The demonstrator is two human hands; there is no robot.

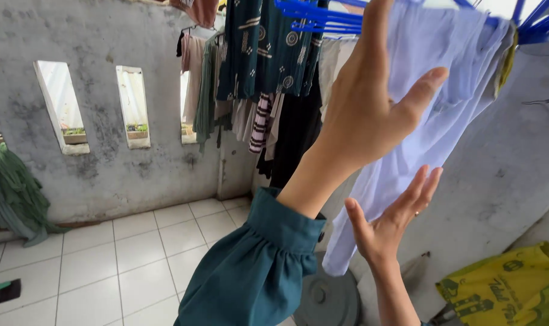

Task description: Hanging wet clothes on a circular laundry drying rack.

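Left hand point(371, 115): raised, fingers spread open, against the pale lilac garment point(425, 121) near its blue hanger point(322, 21).
Right hand point(389, 226): open, palm up, beside the garment's lower part, grasping nothing.

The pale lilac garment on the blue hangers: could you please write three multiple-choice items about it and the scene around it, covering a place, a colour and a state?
1. Where does the pale lilac garment hang?
A. on the blue hangers overhead
B. on the tiled floor
C. in a wall slot

2. What colour is the bag at lower right?
A. red
B. yellow
C. white

3. How is the right hand?
A. clenched round a hanger
B. open, fingers stretched
C. out of view

Answers:
1. A: its top is draped over the blue hangers, near the left hand.
2. B: the bag is yellow with dark print.
3. B: the right hand shows an open palm before the cloth, gripping nothing.
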